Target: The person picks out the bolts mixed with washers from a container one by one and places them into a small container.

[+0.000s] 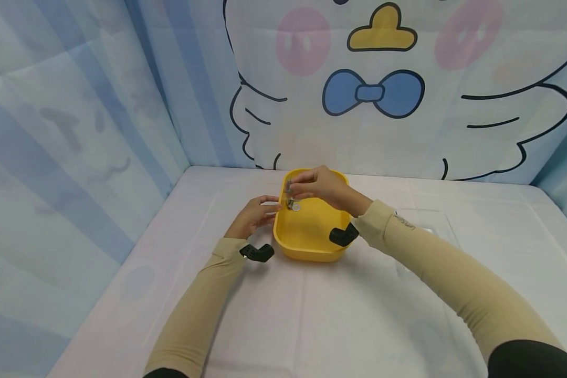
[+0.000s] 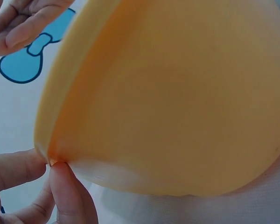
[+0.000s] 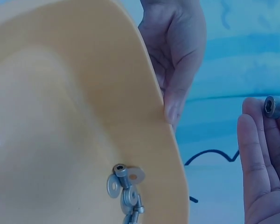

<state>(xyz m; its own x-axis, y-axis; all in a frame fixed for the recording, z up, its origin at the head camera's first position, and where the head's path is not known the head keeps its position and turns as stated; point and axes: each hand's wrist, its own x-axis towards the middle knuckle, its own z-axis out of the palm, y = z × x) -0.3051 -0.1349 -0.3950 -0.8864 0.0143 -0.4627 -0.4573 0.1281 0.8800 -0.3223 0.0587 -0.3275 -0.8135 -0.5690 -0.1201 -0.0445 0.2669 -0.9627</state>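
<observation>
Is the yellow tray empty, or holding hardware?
Not empty: the right wrist view shows socket-head screws and flat washers inside the yellow tray, clustered toward one side.

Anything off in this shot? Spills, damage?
Nothing stands out as spilled or damaged. Loose screws and washers bunch inside the yellow bin along its left wall. The left hand pinches the bin's rim; the right hand holds another screw.
</observation>
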